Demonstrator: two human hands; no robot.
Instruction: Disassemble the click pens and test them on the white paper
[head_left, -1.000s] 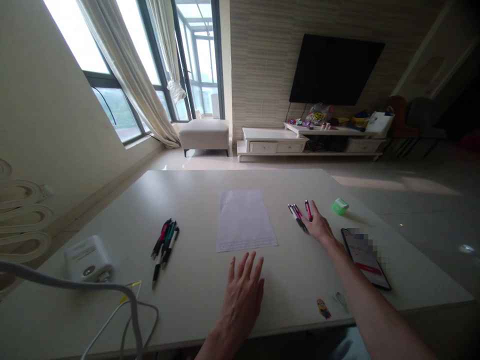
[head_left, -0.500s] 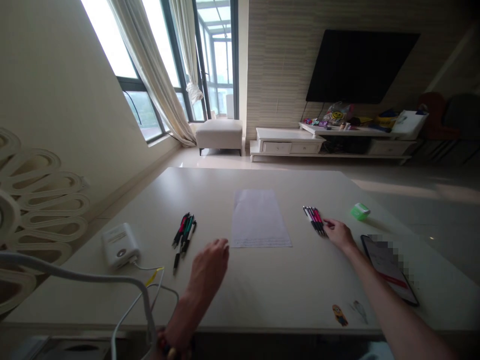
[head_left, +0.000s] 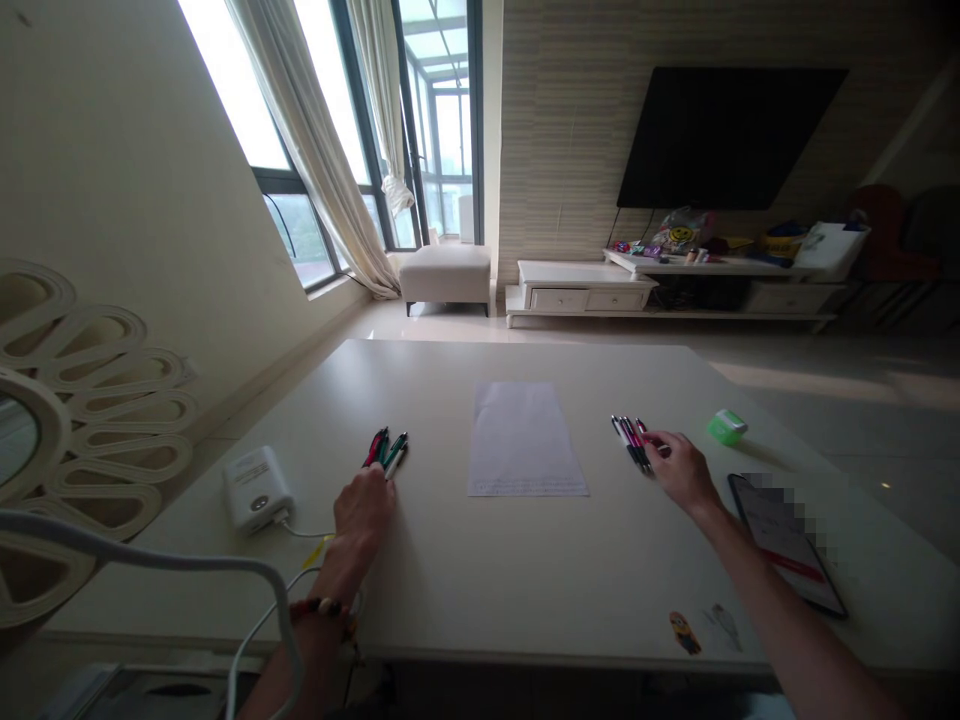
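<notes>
On the left of the white table [head_left: 450, 590], my left hand [head_left: 365, 512] lies over a bunch of pens [head_left: 384, 450], its fingers curled down around their lower ends. Red, green and white barrels stick out beyond the knuckles. My right hand [head_left: 681, 470] pinches a pen [head_left: 643, 428] at the near side of a second group, where pink and white pens [head_left: 627, 440] lie side by side. Between the two groups a sheet of white paper [head_left: 526, 440] lies flat, apart from both hands.
A white power adapter [head_left: 257, 488] with a cable stands left of my left hand. A thick grey cable [head_left: 187, 560] crosses the lower left. A green box [head_left: 727, 427] and a phone [head_left: 787, 545] lie at the right. Stickers [head_left: 683, 633] are near the front edge.
My left hand has moved left and forward from beside the paper onto the left pens, which have shifted slightly. My right hand stays at its group, where one pen now sits a little apart.
</notes>
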